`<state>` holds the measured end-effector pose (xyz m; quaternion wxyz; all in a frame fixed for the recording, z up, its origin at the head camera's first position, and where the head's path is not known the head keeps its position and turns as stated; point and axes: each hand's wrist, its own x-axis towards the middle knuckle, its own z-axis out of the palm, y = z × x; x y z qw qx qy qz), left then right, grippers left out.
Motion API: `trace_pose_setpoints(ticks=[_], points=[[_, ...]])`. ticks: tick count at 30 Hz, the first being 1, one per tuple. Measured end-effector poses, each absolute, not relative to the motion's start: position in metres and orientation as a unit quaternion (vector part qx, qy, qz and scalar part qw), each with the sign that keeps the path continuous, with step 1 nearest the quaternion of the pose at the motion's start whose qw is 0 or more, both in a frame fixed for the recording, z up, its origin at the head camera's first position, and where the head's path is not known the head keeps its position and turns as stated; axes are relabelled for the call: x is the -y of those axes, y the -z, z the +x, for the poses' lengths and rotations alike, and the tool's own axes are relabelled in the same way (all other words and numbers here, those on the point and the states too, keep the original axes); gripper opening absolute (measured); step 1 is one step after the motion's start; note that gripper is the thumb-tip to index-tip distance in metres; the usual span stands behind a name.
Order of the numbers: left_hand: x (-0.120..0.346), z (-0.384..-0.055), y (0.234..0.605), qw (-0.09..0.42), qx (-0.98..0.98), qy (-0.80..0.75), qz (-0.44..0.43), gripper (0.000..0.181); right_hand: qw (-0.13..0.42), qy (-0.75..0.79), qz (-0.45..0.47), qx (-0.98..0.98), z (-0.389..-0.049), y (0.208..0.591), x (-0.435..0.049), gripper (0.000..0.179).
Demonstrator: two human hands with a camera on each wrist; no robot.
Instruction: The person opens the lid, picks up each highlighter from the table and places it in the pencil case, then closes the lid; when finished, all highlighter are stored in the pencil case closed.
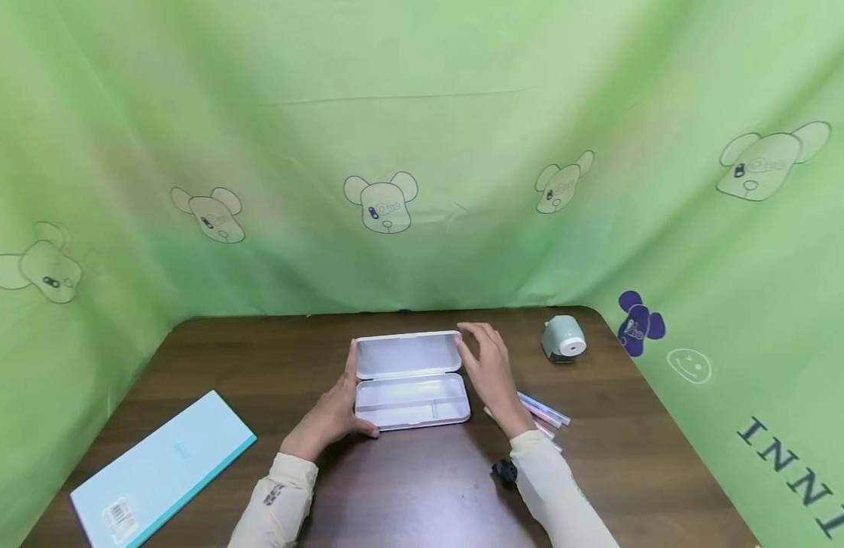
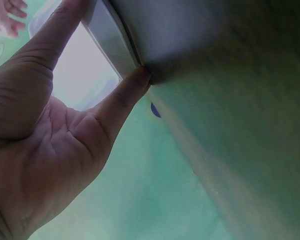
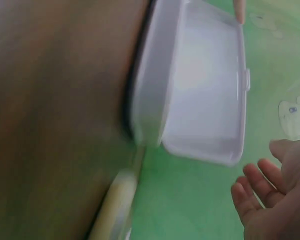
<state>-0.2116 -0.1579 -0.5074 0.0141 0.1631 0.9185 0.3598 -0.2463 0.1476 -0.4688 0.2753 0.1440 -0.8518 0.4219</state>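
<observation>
A white pencil case [image 1: 411, 390] lies open on the table, its lid [image 1: 408, 356] tipped back and its tray split by low dividers. My left hand [image 1: 331, 411] holds the case's left end, thumb at the front corner and a finger up along the lid's edge. In the left wrist view, thumb and finger of that hand [image 2: 55, 115] span the case's end. My right hand [image 1: 488, 373] hovers by the lid's right edge with loosely bent fingers. Seen from the right wrist, this hand [image 3: 275, 190] is apart from the case and holds nothing.
Several slim pens [image 1: 545, 411] lie to the right, partly behind my right wrist. A mint pencil sharpener [image 1: 564, 339] stands at the back right. At the left lies a light-blue flat box [image 1: 164, 464]. Beside my right sleeve is a small black object [image 1: 505, 470].
</observation>
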Motion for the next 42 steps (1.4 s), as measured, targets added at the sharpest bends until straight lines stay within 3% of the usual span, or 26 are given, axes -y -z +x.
trace_pose_setpoints(ticks=[4,9,13,17,22,33,42], points=[[0.156,-0.209,0.503,0.009,-0.919,-0.356,0.168,0.175,0.252,-0.407,0.138,0.867,-0.232,0.472,-0.186,0.03],[0.155,-0.206,0.49,0.039,-0.921,-0.353,0.158,0.172,0.228,-0.383,0.104,0.889,-0.209,0.476,-0.249,0.035],[0.155,-0.203,0.475,0.055,-0.92,-0.351,0.163,0.17,0.149,-0.38,0.068,0.91,-0.187,0.478,-0.295,0.041],[0.166,-0.209,0.484,0.023,-0.918,-0.352,0.184,0.173,0.061,-0.393,0.066,0.915,-0.179,0.481,-0.316,0.04],[0.168,-0.213,0.499,0.005,-0.913,-0.354,0.203,0.173,0.002,-0.409,0.078,0.909,-0.176,0.484,-0.326,0.033],[0.15,-0.2,0.47,0.059,-0.921,-0.347,0.165,0.169,-0.009,-0.422,0.063,0.905,-0.172,0.492,-0.332,0.022],[0.153,-0.203,0.477,0.042,-0.921,-0.348,0.169,0.17,0.026,-0.358,0.091,0.929,-0.175,0.491,-0.327,0.013]])
